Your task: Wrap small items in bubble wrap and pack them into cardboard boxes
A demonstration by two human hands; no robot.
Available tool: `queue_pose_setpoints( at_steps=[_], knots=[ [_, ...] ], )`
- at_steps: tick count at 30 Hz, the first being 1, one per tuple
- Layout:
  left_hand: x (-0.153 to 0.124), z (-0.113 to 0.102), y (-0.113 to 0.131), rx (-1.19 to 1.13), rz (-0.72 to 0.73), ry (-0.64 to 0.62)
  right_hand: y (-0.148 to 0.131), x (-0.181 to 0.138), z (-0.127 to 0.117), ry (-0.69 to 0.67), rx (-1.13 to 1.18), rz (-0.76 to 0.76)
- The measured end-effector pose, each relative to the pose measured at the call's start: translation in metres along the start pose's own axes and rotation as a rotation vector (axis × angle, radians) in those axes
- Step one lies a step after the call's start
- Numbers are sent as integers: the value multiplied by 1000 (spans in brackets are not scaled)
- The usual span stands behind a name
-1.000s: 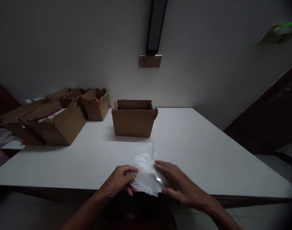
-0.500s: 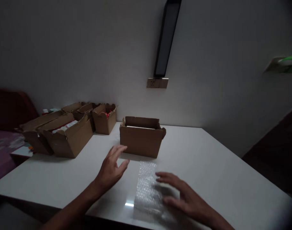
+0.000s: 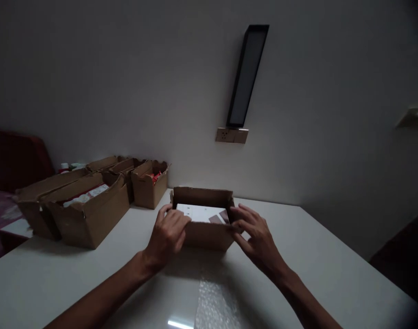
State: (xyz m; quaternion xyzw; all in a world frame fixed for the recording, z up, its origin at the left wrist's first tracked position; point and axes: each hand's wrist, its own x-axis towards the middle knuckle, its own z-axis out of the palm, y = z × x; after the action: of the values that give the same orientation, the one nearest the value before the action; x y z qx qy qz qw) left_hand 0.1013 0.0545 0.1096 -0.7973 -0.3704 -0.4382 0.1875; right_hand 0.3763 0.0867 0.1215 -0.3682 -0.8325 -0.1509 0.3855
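Observation:
A small open cardboard box (image 3: pixel 205 235) stands in the middle of the white table (image 3: pixel 318 278). Inside it lies a white flat item (image 3: pixel 200 213) with a dark patch at its right end. My left hand (image 3: pixel 168 237) is curled over the box's near left rim, fingers bent at the white item's left edge. My right hand (image 3: pixel 255 234) is at the box's right end, fingers spread and touching the rim. A sheet of bubble wrap (image 3: pixel 214 306) lies flat on the table between my forearms, untouched.
Several open cardboard boxes (image 3: pixel 88 214) with goods inside stand in a row at the table's left, one smaller box (image 3: pixel 149 185) nearest the middle one. A wall socket (image 3: pixel 231 135) and a dark panel (image 3: pixel 246 75) hang on the wall behind. A dark red seat (image 3: pixel 13 160) is far left.
Both hands left the bubble wrap and moved forward to the middle box; they now sit at its two ends. The camera tilted up and nearer the box.

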Motion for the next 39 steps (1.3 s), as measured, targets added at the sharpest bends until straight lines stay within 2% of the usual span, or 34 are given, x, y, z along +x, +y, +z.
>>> queue_pose_setpoints(
  at_steps=[5, 10, 13, 16, 19, 21, 23, 25, 28, 31, 34, 37, 39],
  knots=[
    [-22, -14, 11, -48, 49, 41, -25, -20, -18, 53, -6, -103],
    [-11, -15, 9, -68, 19, 4, -20, -16, -20, 17, 15, -78],
    [-3, -12, 12, 12, -22, 72, -6, -11, -14, 24, 24, -2],
    [-13, -13, 19, 65, -57, 141, -2, -9, -11, 111, -18, 111],
    [-42, -14, 19, 14, -90, 60, -12, -19, -15, 230, -22, 273],
    [-62, -12, 12, -46, -211, -7, -16, -32, -16, 237, 40, 434],
    [-76, -6, 0, -130, -399, -45, -13, -47, -7, 164, 151, 626],
    [-80, 5, -14, -237, -572, -69, -5, -59, 11, 40, 348, 762],
    [-73, 25, -28, -429, -717, -115, 5, -69, 46, -141, 706, 798],
    [-73, 33, -34, -603, -808, -47, 2, -68, 72, -260, 884, 769],
    [-94, 17, -40, -643, -898, 66, -15, -58, 87, -360, 969, 645],
    [-126, -15, -52, -592, -993, 119, -40, -42, 103, -446, 1049, 485],
    [-143, -36, -57, -503, -1146, 225, -58, -29, 114, -482, 1019, 392]
  ],
)
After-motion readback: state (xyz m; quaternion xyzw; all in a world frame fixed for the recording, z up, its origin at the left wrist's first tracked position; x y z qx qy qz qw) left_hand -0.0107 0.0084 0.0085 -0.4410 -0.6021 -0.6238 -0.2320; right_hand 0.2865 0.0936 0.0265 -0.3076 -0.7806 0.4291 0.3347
